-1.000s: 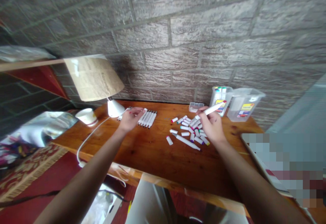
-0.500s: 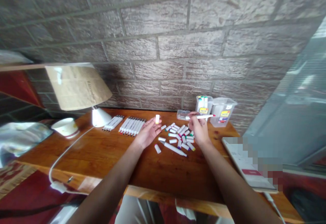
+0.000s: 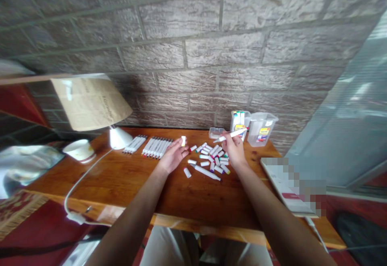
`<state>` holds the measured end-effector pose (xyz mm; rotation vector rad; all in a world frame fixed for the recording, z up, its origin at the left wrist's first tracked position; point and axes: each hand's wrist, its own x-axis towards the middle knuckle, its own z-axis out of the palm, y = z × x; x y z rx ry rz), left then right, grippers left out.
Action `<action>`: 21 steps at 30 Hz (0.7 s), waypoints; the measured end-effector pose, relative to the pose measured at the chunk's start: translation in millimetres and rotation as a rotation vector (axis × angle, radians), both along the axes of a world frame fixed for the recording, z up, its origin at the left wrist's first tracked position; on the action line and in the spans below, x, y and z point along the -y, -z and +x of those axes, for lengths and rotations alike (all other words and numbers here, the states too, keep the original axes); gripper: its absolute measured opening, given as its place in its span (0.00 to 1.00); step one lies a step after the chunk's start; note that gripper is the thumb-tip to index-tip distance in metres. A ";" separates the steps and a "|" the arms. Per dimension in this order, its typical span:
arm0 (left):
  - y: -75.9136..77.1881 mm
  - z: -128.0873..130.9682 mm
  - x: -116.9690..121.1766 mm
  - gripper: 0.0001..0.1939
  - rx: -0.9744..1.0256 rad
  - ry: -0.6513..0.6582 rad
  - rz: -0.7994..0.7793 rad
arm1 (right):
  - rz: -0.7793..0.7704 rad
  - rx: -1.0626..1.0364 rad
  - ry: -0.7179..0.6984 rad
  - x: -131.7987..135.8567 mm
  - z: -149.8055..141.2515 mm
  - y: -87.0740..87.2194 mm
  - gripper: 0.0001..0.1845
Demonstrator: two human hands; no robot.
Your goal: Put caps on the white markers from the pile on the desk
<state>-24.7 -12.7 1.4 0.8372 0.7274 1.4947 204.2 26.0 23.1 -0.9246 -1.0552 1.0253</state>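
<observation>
My left hand (image 3: 173, 157) is raised palm up above the wooden table (image 3: 127, 181) and pinches a small white marker cap (image 3: 183, 140) in its fingertips. My right hand (image 3: 232, 150) is closed on a white marker (image 3: 231, 135) held level above a pile of loose caps and markers (image 3: 211, 158). One long white marker (image 3: 207, 172) lies at the near edge of that pile, with a single cap (image 3: 187, 172) beside it.
Two rows of capped markers (image 3: 149, 146) lie at the back left. A lamp with a paper shade (image 3: 93, 104), its white cord (image 3: 79, 185) and a bowl (image 3: 79, 150) stand left. Two clear tubs (image 3: 256, 128) and a small clear box (image 3: 215, 132) stand by the brick wall. A book (image 3: 290, 189) lies right.
My left hand left the rows of markers, came right to the pile and now holds a cap up. My right hand stays on the marker. The view shifted right.
</observation>
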 end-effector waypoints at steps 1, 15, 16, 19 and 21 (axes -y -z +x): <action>1.9 -0.2 -0.8 0.14 -0.128 -0.047 0.033 | 0.005 -0.007 0.006 -1.6 0.4 0.6 0.17; 24.7 3.7 7.9 0.11 -1.028 -0.164 0.354 | 0.195 0.245 0.162 20.2 -6.8 4.1 0.18; 25.7 4.1 7.8 0.11 -0.996 -0.141 0.338 | 0.214 0.282 0.190 21.7 -6.5 5.6 0.18; 26.1 3.1 8.0 0.10 -0.927 -0.194 0.311 | 0.265 0.401 0.301 23.1 -1.5 10.8 0.19; 25.1 0.8 8.5 0.08 -0.918 -0.298 0.303 | 0.264 0.478 0.357 22.5 4.4 14.5 0.19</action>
